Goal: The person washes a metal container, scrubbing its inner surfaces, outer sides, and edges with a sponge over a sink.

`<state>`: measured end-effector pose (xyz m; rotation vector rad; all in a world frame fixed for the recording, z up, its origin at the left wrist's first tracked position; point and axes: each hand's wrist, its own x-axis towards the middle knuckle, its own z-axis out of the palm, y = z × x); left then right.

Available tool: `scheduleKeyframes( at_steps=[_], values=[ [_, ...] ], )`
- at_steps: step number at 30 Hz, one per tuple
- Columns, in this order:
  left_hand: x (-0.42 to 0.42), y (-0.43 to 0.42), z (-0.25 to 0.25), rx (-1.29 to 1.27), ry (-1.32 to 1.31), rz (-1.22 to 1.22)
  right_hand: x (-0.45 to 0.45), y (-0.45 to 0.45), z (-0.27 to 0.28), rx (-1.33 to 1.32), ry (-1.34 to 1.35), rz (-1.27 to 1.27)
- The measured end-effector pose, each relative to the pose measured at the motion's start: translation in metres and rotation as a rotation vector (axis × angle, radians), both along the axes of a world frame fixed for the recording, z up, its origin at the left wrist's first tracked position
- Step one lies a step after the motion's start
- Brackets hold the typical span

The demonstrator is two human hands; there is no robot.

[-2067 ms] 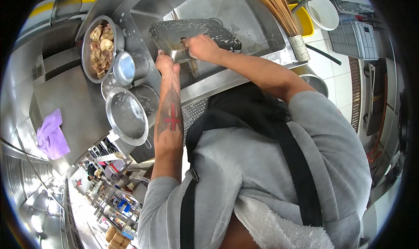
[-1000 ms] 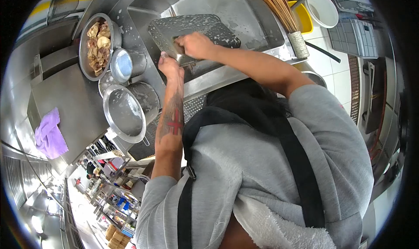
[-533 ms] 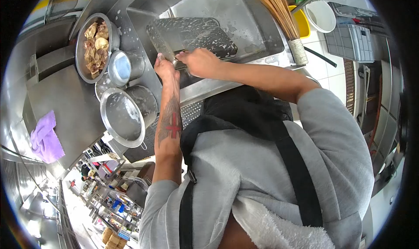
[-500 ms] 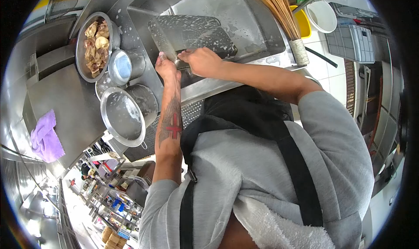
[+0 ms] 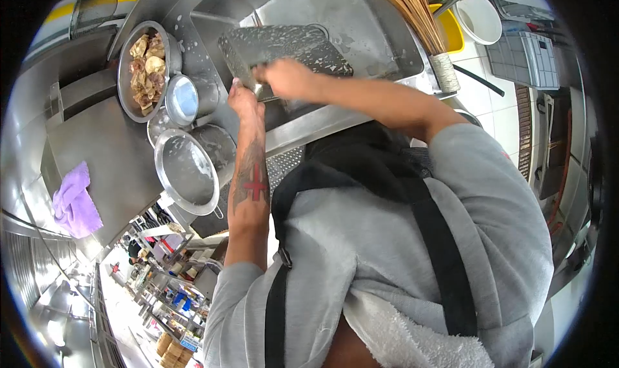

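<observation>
Nearest, a pale towel (image 5: pixel 412 336) hangs at the person's chest over a black apron (image 5: pixel 361 155). A round metal strainer (image 5: pixel 187 171) sits to the left of the forearms, beside a small metal pot (image 5: pixel 186 102). Farther on, the left hand (image 5: pixel 244 101) is clamped on the near left corner of a dark pan (image 5: pixel 284 40), which lies tilted inside the sink (image 5: pixel 367 19). The right hand (image 5: pixel 289 79) is at that same end, its fingers curled together but blurred; whether they grip anything, I cannot tell. The pan is streaked with what looks like suds, so a slick corner could slide out of the left hand and knock against the sink wall. A hard push from the right hand could skid off the edge into the left fingers. Splashes could reach the bowl (image 5: pixel 126 87) of food pieces (image 5: pixel 147 78) at far left, as it stands uncovered close by. At far right, a stick brush (image 5: pixel 445 72) leans near a yellow basin (image 5: pixel 454 34).
</observation>
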<state>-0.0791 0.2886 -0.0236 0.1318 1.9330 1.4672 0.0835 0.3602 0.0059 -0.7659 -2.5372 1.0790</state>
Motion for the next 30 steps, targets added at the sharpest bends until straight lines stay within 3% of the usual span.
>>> scheduleKeyframes(
  at_steps=[1,4,8,14,17,21,24,25,30],
  values=[
    [-0.025,-0.002,-0.033,0.091,-0.064,0.020,0.005,-0.023,-0.016,0.083,0.154,-0.054],
    [-0.019,-0.004,-0.015,-0.044,-0.065,0.073,0.020,-0.027,-0.031,0.201,0.326,-0.049],
    [-0.019,-0.002,-0.008,-0.020,-0.148,0.066,0.031,-0.008,-0.037,-0.040,0.067,-0.001],
    [0.010,0.007,0.013,0.043,-0.020,0.063,0.013,-0.016,-0.022,0.117,0.103,-0.073],
    [0.013,0.009,0.005,0.060,-0.050,0.143,0.014,0.006,-0.023,0.074,-0.132,-0.014],
    [0.015,0.001,0.006,-0.035,0.004,0.112,0.018,-0.013,-0.008,0.004,0.125,-0.133],
    [0.015,0.004,-0.001,0.105,-0.048,0.152,0.015,-0.013,0.002,0.014,-0.094,-0.032],
    [0.015,0.004,0.001,0.085,-0.048,0.137,0.007,-0.025,-0.011,0.196,0.070,-0.120],
    [0.014,0.004,-0.004,0.057,-0.011,0.143,0.009,-0.022,-0.010,0.079,-0.007,-0.111]
  ],
)
